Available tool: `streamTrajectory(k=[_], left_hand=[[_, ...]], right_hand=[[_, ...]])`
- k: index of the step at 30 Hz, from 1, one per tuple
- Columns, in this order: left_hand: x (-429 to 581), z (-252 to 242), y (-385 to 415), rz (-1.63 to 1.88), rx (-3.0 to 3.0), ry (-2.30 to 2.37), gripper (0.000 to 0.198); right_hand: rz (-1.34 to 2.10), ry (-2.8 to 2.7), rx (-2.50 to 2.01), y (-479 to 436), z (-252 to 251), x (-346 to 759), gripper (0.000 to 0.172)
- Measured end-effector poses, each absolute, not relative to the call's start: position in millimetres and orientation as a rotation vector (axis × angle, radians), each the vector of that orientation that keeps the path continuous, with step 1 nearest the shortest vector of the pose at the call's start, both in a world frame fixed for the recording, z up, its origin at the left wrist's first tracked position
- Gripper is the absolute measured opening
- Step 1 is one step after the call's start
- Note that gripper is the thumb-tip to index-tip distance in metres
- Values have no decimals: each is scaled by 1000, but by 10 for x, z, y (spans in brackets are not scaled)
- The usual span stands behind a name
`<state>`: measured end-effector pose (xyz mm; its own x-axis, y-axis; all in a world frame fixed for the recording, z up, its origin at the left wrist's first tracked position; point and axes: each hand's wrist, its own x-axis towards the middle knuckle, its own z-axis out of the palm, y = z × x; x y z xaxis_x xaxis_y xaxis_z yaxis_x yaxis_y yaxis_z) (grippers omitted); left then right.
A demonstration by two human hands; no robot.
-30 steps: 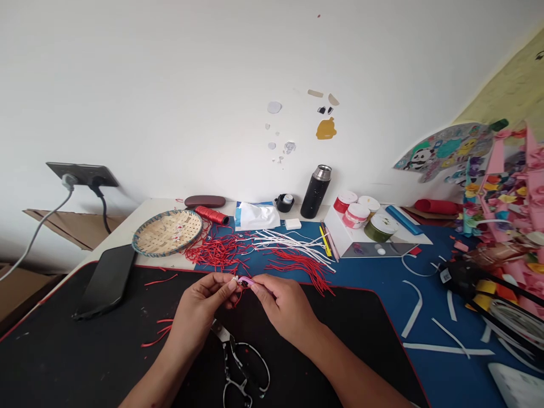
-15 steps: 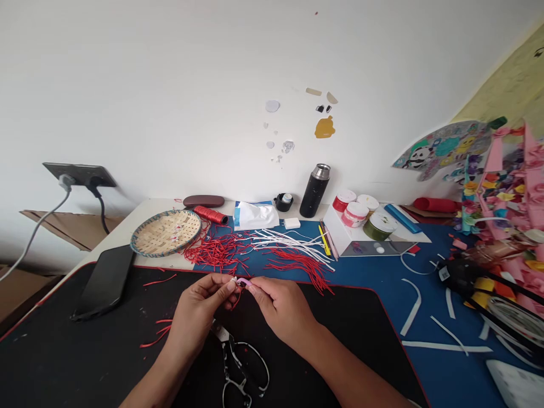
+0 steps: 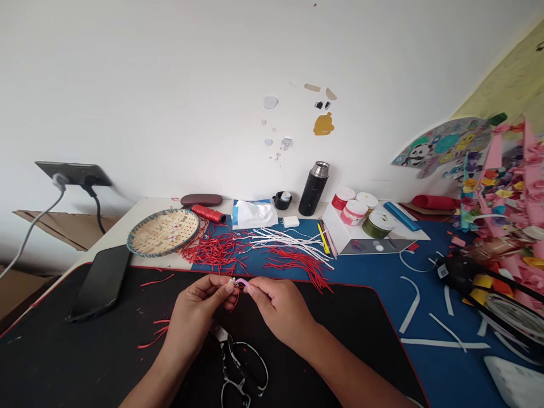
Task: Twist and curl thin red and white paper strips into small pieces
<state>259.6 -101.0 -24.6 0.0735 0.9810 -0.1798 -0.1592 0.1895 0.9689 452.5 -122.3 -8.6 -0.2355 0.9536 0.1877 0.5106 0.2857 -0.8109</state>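
Note:
My left hand [image 3: 202,300] is closed, thumb against fingers, on a small white piece [image 3: 232,281]. A short red cord [image 3: 234,302] hangs below those fingertips. My right hand [image 3: 278,303] pinches a thin, curved purple piece [image 3: 243,281], whose far end meets the white piece; its exact kind is too small to tell. Both hands are just above the black mat [image 3: 340,351], fingertips close together. Scissors [image 3: 244,368] with patterned handles lie below them, their blades partly hidden by my left hand.
Cut red cords [image 3: 216,252] and white cords [image 3: 289,241] lie behind the hands, near a red spool [image 3: 208,213] and a woven basket [image 3: 164,233]. A phone [image 3: 100,283] lies left. A black flask [image 3: 314,190] and lidded tubs [image 3: 378,222] stand at the back.
The whole view has shifted slightly, so the things behind sit a little further left and higher. Both hands keep nearly the same pose and hold.

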Motion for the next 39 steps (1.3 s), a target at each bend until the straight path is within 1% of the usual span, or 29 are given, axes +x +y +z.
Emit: streamTrajectory(k=[10,21,28,34,39], left_hand=[[2582,-278,-1014,1084,970,1111,29],[2609,-240,-1007,1036,1030,1178,32],[2603,-271,-1003,1015,1022,1184,32],[2595,-329,-977,1014,1038,1163,29],[2614,-292,-978,1014,1070,1149,32]], right_hand=[[949,-1839,-1347,-1229,-65,4536,34],[925,-1862,-1395,-1221,-57,4555,33],[983,-1854,-1433,-1204,-74,4571,31],[1041,-1811,-1448,-1175,-93,4584,26],[1040,-1819,-1418,-1163,-106,4594,27]])
